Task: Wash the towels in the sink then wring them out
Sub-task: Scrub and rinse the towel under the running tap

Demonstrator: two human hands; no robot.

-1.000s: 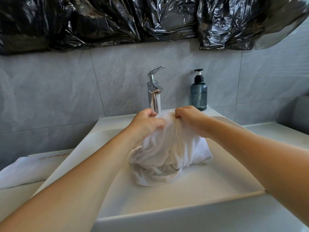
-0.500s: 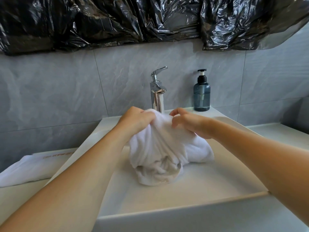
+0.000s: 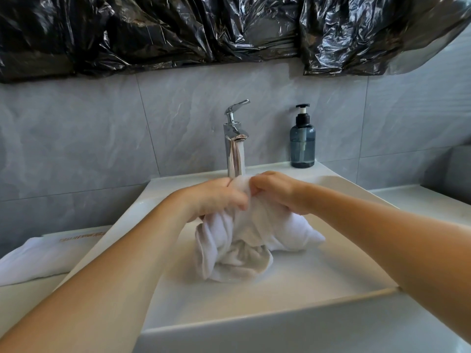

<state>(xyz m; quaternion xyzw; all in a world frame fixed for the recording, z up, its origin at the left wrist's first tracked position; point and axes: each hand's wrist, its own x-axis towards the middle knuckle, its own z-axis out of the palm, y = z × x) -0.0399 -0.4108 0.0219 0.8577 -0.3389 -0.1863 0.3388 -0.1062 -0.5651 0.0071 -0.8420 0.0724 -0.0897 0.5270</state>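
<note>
Both hands' fingers [image 3: 229,200] bunch the towel [image 3: 244,240] over the sink [image 3: 293,289].

- Wall [image 3: 107,138] is big grey stone-look tiles with thin grout lines, runs across the whole middle of the frame
- Crumpled black plastic sheeting [image 3: 178,31] hangs along the entire top edge, shiny where light hits it
- White countertop [image 3: 433,202] at right, another bit at lower left
- Blue-grey pump bottle [image 3: 302,138] right of centre, by the wall
- Soft, even daylight-ish lighting
</note>
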